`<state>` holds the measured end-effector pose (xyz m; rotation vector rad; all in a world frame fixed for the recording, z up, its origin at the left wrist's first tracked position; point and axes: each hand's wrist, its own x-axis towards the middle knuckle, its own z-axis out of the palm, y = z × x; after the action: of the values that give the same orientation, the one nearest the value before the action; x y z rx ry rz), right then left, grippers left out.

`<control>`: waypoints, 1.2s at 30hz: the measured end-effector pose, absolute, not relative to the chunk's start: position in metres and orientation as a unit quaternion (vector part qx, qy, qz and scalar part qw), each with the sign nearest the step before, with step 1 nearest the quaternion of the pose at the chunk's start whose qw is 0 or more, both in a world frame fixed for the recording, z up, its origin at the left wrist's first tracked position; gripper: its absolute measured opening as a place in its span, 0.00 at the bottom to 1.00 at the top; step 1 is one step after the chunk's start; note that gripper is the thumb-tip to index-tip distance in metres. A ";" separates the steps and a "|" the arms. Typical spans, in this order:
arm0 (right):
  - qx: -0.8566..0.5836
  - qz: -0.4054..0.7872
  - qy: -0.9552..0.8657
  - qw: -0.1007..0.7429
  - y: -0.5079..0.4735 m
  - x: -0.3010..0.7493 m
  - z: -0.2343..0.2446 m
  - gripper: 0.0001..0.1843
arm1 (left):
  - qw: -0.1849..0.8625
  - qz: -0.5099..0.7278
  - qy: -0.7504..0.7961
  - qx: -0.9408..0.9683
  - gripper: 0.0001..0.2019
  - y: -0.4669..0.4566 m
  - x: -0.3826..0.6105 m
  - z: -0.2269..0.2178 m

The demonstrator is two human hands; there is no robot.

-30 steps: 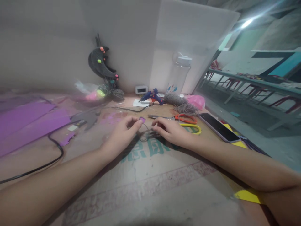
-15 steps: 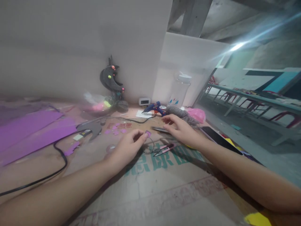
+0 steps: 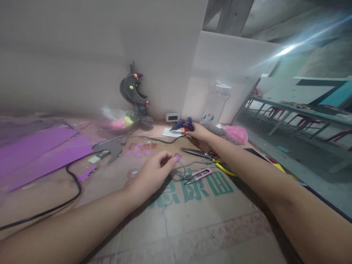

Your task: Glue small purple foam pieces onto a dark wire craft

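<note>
1 small purple piece (image 3: 178,157) is held above the middle of the worktop (image 3: 176,227), pinched between the thumb and forefinger of the left hand (image 3: 154,172); the left grip is thus clenched on it. A curl of grey cord (image 3: 184,170) is seen just below the piece. The right hand (image 3: 202,134) is extended to the handle of the blue glue gun (image 3: 183,124), whose nozzle is positioned over a white card (image 3: 169,132). Whether the right grip is fully closed on the handle cannot be told, as the fingers are partly hidden.

Pink-handled snips (image 3: 202,174) are located to the right of the cord. Metal scissors (image 3: 196,152) are placed beyond them, partly covered by the right forearm. Small purple scraps (image 3: 137,149) are scattered beyond the left hand. Along the rear, a white clock (image 3: 172,117) and a clear bottle (image 3: 217,102) are set upright.
</note>
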<state>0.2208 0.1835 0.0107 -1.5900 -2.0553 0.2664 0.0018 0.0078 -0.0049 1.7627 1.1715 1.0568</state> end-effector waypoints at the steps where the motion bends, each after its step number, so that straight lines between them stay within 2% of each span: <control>1: -0.589 0.095 -0.756 0.268 0.186 0.219 0.010 0.23 | 0.377 0.413 0.461 0.689 0.14 0.008 0.002 -0.005; 11: -0.579 0.112 -0.727 0.353 0.143 0.222 0.050 0.11 | 0.370 0.418 0.457 0.693 0.14 0.007 0.000 -0.005; 14: -0.565 0.139 -0.723 0.373 0.107 0.228 0.057 0.13 | 0.373 0.422 0.455 0.689 0.13 0.006 0.001 -0.004; 18: -0.496 0.263 -0.672 0.484 0.056 0.236 0.044 0.13 | 0.372 0.424 0.466 0.682 0.14 0.008 0.001 -0.004; 21: -0.436 0.296 -0.678 0.512 0.024 0.242 0.026 0.13 | 0.375 0.428 0.472 0.674 0.15 0.009 0.001 -0.005; 27: -0.443 0.238 -0.749 0.431 -0.009 0.245 0.017 0.12 | 0.407 0.429 0.456 0.666 0.12 0.009 0.000 -0.006; 36: -0.384 0.197 -0.820 0.376 -0.008 0.243 0.010 0.12 | 0.402 0.436 0.454 0.665 0.11 0.010 0.000 -0.007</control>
<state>0.2427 -0.0083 0.0096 -0.9828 -2.0980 0.5046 -0.0004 0.0103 -0.0068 1.6800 1.1473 1.1015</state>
